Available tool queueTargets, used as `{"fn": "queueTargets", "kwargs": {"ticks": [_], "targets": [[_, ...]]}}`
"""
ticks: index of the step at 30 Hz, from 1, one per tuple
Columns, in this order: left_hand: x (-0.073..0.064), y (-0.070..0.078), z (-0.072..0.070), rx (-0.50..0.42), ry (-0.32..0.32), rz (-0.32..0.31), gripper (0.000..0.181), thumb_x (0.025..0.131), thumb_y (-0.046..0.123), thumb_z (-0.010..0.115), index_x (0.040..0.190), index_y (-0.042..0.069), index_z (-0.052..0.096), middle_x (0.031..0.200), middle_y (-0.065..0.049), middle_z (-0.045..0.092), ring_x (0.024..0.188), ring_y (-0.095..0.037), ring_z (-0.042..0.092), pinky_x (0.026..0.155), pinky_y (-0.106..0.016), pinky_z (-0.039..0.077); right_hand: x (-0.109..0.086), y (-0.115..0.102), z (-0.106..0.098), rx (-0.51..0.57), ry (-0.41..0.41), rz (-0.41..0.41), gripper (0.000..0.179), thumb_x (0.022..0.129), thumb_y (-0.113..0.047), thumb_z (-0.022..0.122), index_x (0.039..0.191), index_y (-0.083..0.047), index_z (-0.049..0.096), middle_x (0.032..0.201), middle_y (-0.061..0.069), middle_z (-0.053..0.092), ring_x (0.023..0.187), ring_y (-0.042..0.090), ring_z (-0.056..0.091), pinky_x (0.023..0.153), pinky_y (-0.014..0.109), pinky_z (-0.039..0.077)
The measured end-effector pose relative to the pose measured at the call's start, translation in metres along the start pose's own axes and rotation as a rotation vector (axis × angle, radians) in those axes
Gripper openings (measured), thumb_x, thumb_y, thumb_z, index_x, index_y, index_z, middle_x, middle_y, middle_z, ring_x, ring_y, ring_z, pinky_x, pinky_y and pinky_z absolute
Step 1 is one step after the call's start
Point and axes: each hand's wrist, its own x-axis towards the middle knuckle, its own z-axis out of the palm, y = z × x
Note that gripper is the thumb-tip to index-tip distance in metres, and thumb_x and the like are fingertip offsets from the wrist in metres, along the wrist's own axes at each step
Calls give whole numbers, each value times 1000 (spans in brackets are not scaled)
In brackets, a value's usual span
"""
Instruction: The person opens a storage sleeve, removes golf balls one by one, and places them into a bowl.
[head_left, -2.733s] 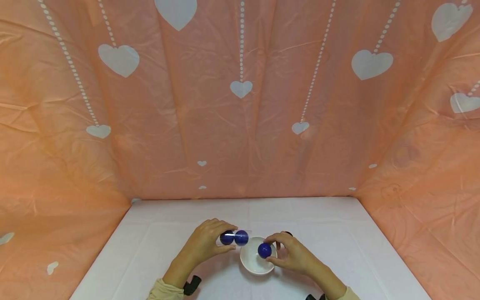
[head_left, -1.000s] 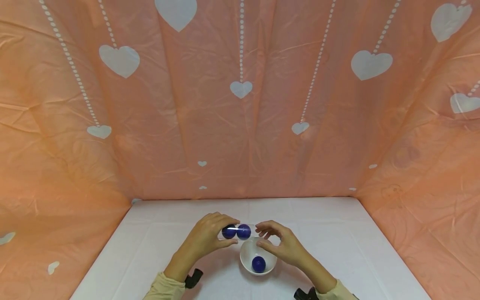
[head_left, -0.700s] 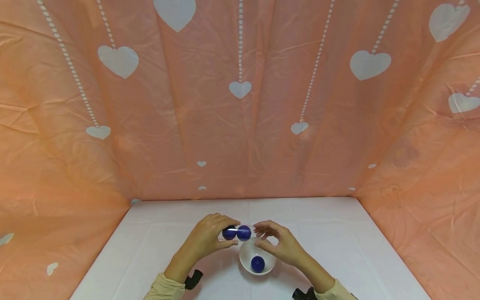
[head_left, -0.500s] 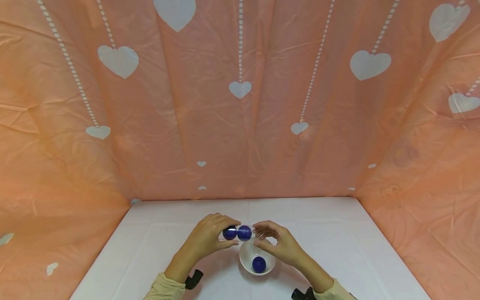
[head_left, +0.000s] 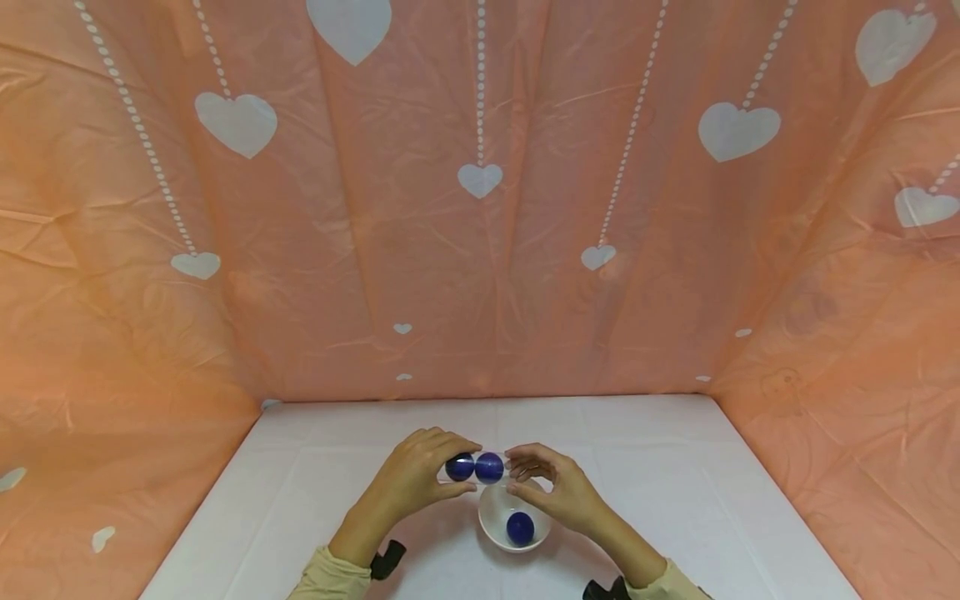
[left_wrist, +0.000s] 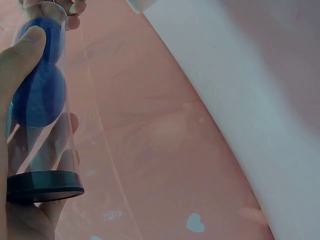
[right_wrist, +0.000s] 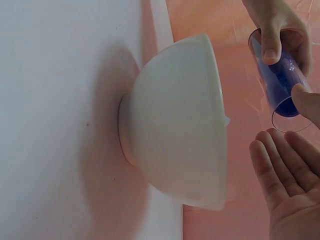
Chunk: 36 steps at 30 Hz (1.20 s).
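Observation:
My left hand [head_left: 411, 472] grips a clear tube [left_wrist: 70, 150], held level above the table with its mouth to the right. A dark cap [left_wrist: 45, 187] closes its other end, near my left palm. Inside, two blue balls [head_left: 489, 467] sit side by side. At the mouth is my right hand [head_left: 567, 493], thumb tip right at the rim and fingers extended beside it, with no ball in them. Just below, a white bowl [head_left: 492, 518] stands on the table, and one blue ball [head_left: 520, 528] lies in it.
White cloth covers the table [head_left: 337, 500]. Orange sheeting [head_left: 480, 275] with white hearts rises behind it and along both sides. Black wrist mounts [head_left: 387, 560] sit on both forearms, close over the table.
The blue ball my right hand pinched above the bowl now lies inside it, shifted slightly right lately. My empty right hand has moved up to the tube's mouth. The tube rose slightly.

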Motion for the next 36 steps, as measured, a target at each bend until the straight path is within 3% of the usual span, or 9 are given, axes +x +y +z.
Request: {"fn": "queueTargets", "kwargs": {"ticks": [7, 18, 36], "targets": [[0, -1, 1, 1, 7, 7, 59, 75, 42, 98, 124, 19, 77, 115, 7, 78, 101, -12, 70, 96, -36, 59, 0, 1, 0, 7, -1, 3, 38, 96, -4, 81, 131, -3, 68, 114, 11, 75, 100, 25, 74, 91, 35, 63], [-2, -1, 1, 6, 9, 1, 58, 75, 42, 98, 124, 19, 77, 115, 7, 78, 101, -13, 70, 95, -36, 59, -1, -2, 0, 11, 2, 49, 42, 95, -7, 83, 133, -5, 67, 118, 10, 75, 104, 13, 72, 92, 33, 63], [-4, -3, 4, -29, 25, -7, 54, 73, 39, 100, 119, 19, 78, 110, 8, 78, 98, -11, 70, 91, -34, 60, -2, 2, 2, -15, 12, 9, 39, 95, -6, 82, 132, -5, 68, 116, 10, 76, 100, 15, 74, 91, 33, 63]]}}
